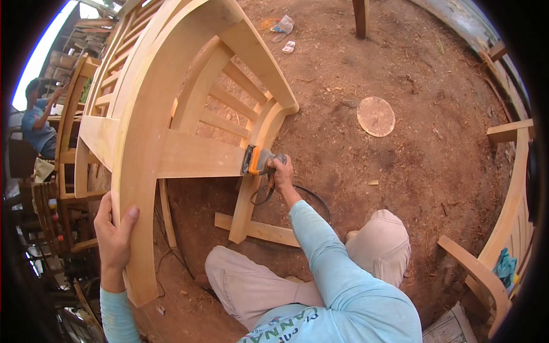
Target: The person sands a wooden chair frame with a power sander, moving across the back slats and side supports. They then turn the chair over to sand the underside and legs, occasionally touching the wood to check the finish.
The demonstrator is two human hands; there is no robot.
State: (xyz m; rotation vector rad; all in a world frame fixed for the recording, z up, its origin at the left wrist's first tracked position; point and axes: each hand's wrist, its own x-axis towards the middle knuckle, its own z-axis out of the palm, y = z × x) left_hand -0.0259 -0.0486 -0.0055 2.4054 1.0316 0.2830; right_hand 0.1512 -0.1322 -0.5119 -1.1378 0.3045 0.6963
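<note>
A large pale wooden chair frame (140, 137) with slats and curved rails fills the left and middle of the view. My left hand (114, 231) is wrapped round the edge of its broad curved board at the lower left, thumb on the near face. In my right hand (280, 171) is an orange and grey power sander (262, 160). The sander's black pad is against the right end of a flat wooden panel (200, 155), near the curved lower rail. A dark cord (317, 197) loops from the sander toward my right arm.
Loose wooden piece (269, 232) lies before my folded legs. A round disc (376, 116) and plastic litter (283, 24) are on the dirt floor. Another wooden frame (514, 200) stands at the right. A person (39, 123) in blue is at the far left among furniture.
</note>
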